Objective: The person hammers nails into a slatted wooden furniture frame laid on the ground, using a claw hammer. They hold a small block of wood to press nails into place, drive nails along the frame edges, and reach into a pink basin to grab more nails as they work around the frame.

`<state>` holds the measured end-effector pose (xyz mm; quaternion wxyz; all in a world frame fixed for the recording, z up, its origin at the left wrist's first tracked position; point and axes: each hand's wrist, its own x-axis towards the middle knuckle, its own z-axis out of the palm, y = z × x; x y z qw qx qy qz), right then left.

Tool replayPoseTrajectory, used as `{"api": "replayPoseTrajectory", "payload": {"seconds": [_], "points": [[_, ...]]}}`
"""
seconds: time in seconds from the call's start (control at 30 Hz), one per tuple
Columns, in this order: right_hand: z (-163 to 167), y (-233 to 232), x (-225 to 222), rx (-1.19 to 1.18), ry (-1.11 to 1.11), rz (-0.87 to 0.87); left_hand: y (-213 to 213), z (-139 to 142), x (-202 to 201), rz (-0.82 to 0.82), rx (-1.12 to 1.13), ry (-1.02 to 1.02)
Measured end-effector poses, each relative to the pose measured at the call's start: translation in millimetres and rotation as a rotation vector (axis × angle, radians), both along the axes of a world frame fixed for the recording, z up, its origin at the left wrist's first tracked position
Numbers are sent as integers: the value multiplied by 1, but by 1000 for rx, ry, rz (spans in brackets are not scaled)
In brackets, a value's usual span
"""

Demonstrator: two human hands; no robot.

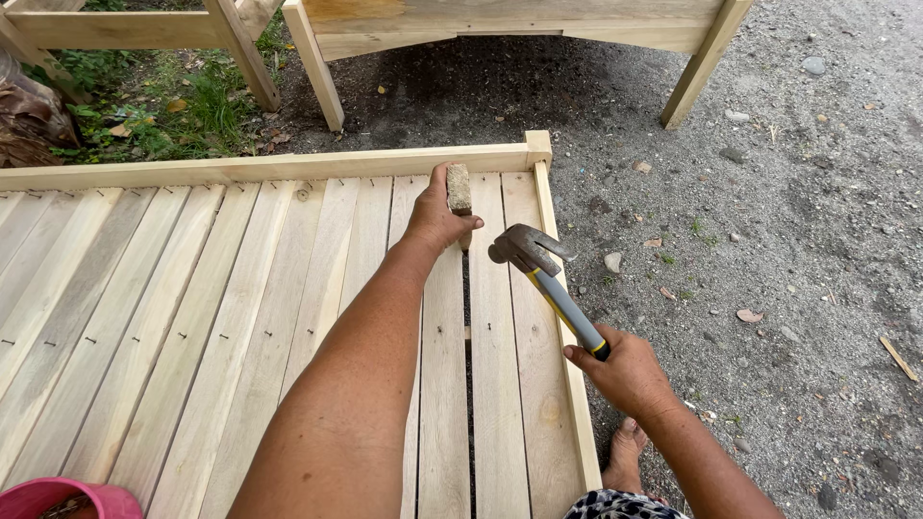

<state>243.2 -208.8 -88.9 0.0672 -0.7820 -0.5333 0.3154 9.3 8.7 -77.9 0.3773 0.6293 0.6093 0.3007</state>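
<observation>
My left hand (437, 216) grips a small wooden block (459, 188) upright against the slats near the far rail of a slatted wooden frame (240, 317). The block stands over the gap between two slats at the frame's right side. My right hand (625, 370) holds a claw hammer (543, 274) by its grey and yellow handle. Its steel head hangs just right of the block, a little above the slats.
A wooden bench or table frame (500, 29) stands on the gravel (798, 221) beyond the slatted frame. Grass and more timber (144, 58) lie at the upper left. A pink bucket rim (58, 498) shows at the bottom left. My bare foot (625, 452) rests by the frame's right rail.
</observation>
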Motion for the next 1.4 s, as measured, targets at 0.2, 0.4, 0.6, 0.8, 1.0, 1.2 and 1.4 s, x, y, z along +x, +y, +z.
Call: {"api": "replayPoseTrajectory", "payload": {"seconds": [0.2, 0.4, 0.6, 0.8, 1.0, 1.2, 1.4], "points": [[-39, -18, 14, -46, -20, 33, 3, -5, -3, -5, 38, 40], [-50, -9, 7, -212, -99, 167, 4, -6, -2, 15, 30, 65], [-63, -6, 7, -131, 1, 121, 3, -1, -4, 13, 65, 64], [-62, -13, 3, -141, -30, 125, 1, 4, 4, 119, 18, 83], [-55, -19, -10, -252, -129, 94, -15, 0, 30, 243, 375, 194], [-47, -21, -13, -256, -109, 70, -34, 18, 23, 208, 181, 471], [-44, -24, -14, -207, -109, 63, -41, 16, 32, 227, 78, 366]]}}
